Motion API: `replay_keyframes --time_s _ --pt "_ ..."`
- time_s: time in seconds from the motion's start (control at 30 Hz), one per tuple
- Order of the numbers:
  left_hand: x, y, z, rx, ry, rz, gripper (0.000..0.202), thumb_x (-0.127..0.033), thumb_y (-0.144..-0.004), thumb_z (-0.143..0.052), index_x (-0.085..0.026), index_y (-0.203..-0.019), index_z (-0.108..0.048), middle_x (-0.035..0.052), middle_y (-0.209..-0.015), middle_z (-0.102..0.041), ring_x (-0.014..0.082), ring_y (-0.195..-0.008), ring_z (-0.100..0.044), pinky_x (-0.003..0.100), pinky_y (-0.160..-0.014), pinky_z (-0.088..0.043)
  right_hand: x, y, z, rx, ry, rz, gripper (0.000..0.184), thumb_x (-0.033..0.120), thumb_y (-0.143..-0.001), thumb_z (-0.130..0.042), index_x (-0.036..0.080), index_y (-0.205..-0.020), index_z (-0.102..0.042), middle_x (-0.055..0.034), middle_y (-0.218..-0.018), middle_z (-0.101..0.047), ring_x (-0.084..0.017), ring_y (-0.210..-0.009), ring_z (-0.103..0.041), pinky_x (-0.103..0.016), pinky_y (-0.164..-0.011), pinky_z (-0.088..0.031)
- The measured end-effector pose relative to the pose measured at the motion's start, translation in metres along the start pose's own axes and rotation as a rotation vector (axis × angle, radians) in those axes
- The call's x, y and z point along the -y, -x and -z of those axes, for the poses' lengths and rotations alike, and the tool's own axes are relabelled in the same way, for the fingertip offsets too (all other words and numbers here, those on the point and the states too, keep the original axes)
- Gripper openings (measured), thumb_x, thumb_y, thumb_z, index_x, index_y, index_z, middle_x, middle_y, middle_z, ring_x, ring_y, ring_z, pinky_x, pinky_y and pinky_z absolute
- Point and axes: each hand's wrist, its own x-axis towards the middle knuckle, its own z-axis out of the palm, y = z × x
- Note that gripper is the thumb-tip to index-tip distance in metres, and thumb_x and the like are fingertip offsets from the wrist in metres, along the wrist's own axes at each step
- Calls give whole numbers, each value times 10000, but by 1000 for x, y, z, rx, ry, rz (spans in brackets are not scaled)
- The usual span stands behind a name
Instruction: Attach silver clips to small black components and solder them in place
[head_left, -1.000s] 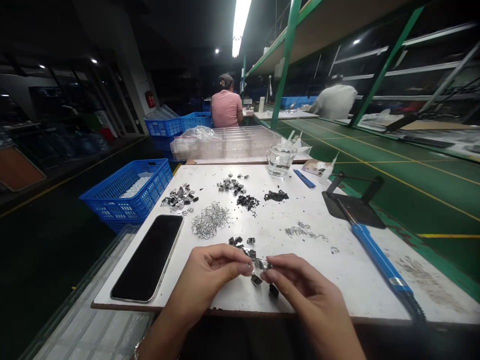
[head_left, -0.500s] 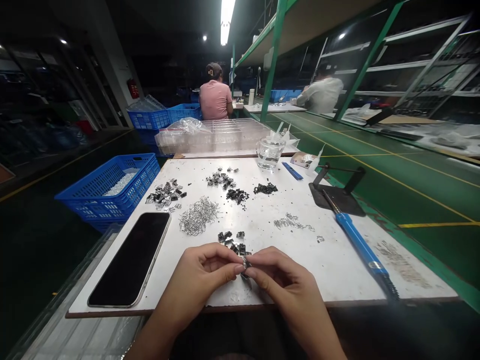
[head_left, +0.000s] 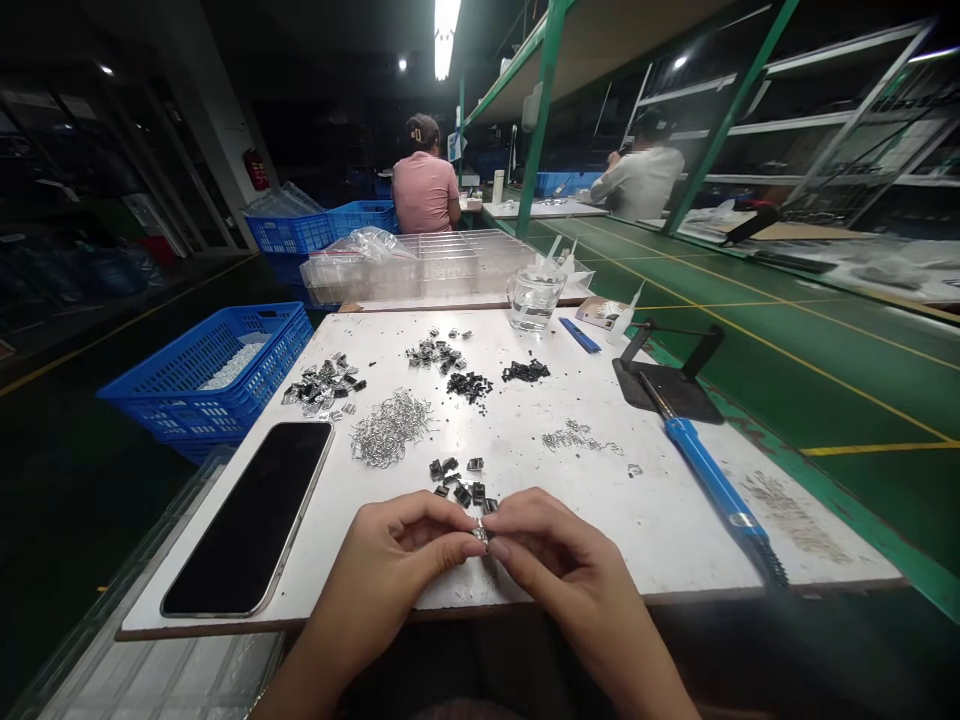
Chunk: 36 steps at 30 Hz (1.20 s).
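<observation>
Between the fingertips of both hands is a small shiny metal part [head_left: 480, 534], mostly covered, so its exact kind is unclear. My left hand [head_left: 409, 550] pinches it from the left, thumb and forefinger closed. From the right, my right hand [head_left: 551, 550] pinches it the same way. Just beyond the fingers lie several small black-and-silver components [head_left: 463, 493] on the white table [head_left: 390, 590]. Farther off are a heap of bent metal wire pieces [head_left: 391, 428] and a looser scatter of metal bits [head_left: 576, 437].
A phone [head_left: 249, 520] lies left. On the right, a blue soldering iron [head_left: 712, 475] leans on a black stand [head_left: 667, 385]. Piles of black parts [head_left: 469, 387], a glass cup [head_left: 535, 298] and a blue strip [head_left: 580, 335] sit farther back. A blue crate [head_left: 202, 370] stands left; two people work beyond.
The view has shifted slightly. Both hands still pinch the small part, which now shows more of its silver surface. The person in white at the back has raised an arm.
</observation>
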Motion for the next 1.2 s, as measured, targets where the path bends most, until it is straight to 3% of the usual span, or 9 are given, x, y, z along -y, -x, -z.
replay_keyframes --time_s 0.27,0.47,0.63,0.73,0.8,0.93,1.03,1.2 --pt "6 1 1 30 -24 -28 105 -192 -771 -691 -179 -875 -689 28 -877 -703 155 -857 -648 214 -780 -510 -1 1 -4 -56 22 -3 113 175 -831 -636 244 -914 -670 3 -890 -662 -135 -860 -646 -216 -767 -511" --pt "7 1 -6 -50 -150 -102 85 -134 -747 -655 -180 -817 -663 12 -801 -676 154 -817 -636 213 -752 -505 1 2 -8 -88 185 52 121 129 -804 -613 215 -879 -654 -3 -844 -659 -141 -794 -635 -227 -701 -494" --pt "5 0 -7 -108 -173 -63 79 -149 -740 -660 -179 -812 -663 17 -794 -676 168 -827 -636 220 -743 -508 1 -3 -9 -71 239 57 108 138 -824 -601 211 -885 -652 -6 -838 -660 -146 -791 -628 -239 -710 -489" --pt "6 -2 -5 -145 -60 -17 77 -173 -724 -690 -177 -795 -661 6 -773 -674 147 -779 -640 207 -731 -514 1 -4 -6 -63 275 65 131 202 -876 -585 235 -987 -646 -17 -931 -670 -157 -874 -635 -256 -786 -501" --pt "7 -3 -4 -190 27 10 83 -184 -716 -703 -174 -783 -656 -6 -714 -664 124 -712 -633 186 -681 -510 3 0 0 -71 373 122 262 260 -878 -606 265 -1139 -583 -34 -1074 -637 -175 -991 -607 -276 -865 -493" --pt "9 -4 -3 -235 136 34 119 -207 -699 -726 -158 -772 -646 -12 -614 -637 109 -608 -604 175 -588 -486 4 11 16 117 694 261 578 358 -782 -722 289 -1288 -452 -71 -1290 -494 -234 -1221 -447 -337 -1004 -434" --pt "8 -5 -4 -209 148 39 138 -223 -697 -735 -151 -771 -645 -5 -614 -639 113 -603 -602 185 -587 -487 0 11 23 170 851 257 579 365 -782 -717 265 -1283 -445 -98 -1328 -444 -274 -1274 -366 -414 -1037 -406" --pt "8 -5 -4 -187 132 46 125 -216 -703 -729 -155 -774 -646 -9 -612 -637 112 -610 -606 185 -597 -487 -2 -1 14 41 856 274 478 356 -854 -637 237 -1278 -450 -113 -1295 -479 -279 -1236 -402 -459 -1017 -396"
